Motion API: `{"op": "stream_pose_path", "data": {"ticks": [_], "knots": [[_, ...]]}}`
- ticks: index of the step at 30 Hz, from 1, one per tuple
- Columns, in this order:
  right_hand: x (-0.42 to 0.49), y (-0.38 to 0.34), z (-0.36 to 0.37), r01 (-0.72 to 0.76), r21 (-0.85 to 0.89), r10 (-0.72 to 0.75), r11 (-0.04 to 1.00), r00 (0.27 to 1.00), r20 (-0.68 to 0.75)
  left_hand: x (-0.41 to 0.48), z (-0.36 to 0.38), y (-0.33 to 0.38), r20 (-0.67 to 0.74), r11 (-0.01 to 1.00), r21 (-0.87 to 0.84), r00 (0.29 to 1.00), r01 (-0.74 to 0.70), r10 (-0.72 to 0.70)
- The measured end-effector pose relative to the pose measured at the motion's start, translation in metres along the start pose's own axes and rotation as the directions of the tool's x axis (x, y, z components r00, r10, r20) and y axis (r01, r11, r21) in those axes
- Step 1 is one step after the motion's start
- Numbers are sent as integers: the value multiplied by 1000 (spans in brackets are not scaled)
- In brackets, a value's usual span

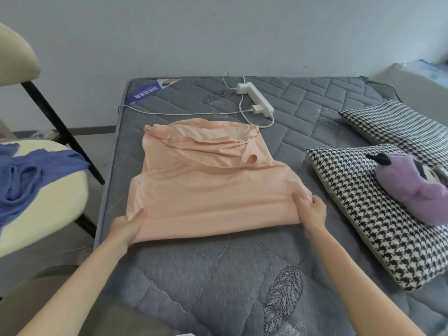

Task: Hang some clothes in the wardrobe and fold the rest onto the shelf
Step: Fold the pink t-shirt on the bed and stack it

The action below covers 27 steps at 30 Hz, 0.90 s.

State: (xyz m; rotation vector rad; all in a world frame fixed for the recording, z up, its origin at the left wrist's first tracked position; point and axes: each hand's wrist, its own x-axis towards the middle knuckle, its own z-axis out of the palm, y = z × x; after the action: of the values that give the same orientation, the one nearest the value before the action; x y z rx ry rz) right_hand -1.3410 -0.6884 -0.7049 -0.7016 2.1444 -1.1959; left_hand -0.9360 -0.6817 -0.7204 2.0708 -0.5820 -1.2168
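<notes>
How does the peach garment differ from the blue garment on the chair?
The peach garment lies spread, partly folded, on the mattress; the blue garment lies crumpled on the chair seat. The left hand and right hand grip the peach garment; nothing touches the blue garment. Both are plain, unpatterned cloth.

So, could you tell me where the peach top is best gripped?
Probably the two near corners of the peach top, from the near side: it lies flat on the mattress, its near edge straight, where the left hand and right hand pinch it.
</notes>
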Motion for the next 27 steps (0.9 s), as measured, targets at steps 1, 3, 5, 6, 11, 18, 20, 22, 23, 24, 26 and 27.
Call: {"op": "stream_pose_path", "data": {"ticks": [1, 3, 5, 6, 11, 18, 20, 22, 23, 24, 26, 27], "knots": [[-4, 4, 3, -77, 45, 76, 996, 997, 17, -1, -4, -3, 17, 999, -35, 999, 34, -33], [-13, 9, 8, -390, 251, 352, 886, 918, 182, -8, -10, -5, 102, 980, -134, 986, 149, -136], [-25, 2, 6, -639, 309, 520, 704, 761, 388, -13, -13, -1, 217, 940, -228, 954, 254, -205], [-27, -5, 3, -679, 297, 521, 671, 718, 462, -16, -14, 5, 252, 924, -275, 947, 265, -197], [-23, -82, -5, -612, 371, 267, 699, 704, 658, -39, -29, 80, 286, 840, -516, 958, 169, -18], [-23, -240, -7, -585, 707, -159, 398, 715, 681, -69, -80, 212, 346, 627, -779, 818, -22, 459], [-29, -278, -13, -563, 754, -257, 337, 716, 649, -87, -97, 240, 282, 381, -923, 778, 59, 562], [-42, -316, -23, -519, 801, -302, 300, 744, 596, -107, -111, 272, 144, 121, -989, 774, 88, 616], [-52, -333, -30, -491, 820, -302, 296, 766, 568, -121, -121, 286, 185, 88, -982, 767, 166, 614], [-61, -348, -36, -460, 838, -326, 292, 776, 540, -137, -130, 299, 188, 97, -982, 769, 164, 611], [-79, -373, -46, -375, 871, -344, 315, 811, 474, -157, -147, 316, 181, 69, -981, 721, 182, 669], [-86, -379, -49, -312, 884, -362, 348, 825, 433, -166, -155, 321, 171, 33, -978, 704, 206, 689]]}}
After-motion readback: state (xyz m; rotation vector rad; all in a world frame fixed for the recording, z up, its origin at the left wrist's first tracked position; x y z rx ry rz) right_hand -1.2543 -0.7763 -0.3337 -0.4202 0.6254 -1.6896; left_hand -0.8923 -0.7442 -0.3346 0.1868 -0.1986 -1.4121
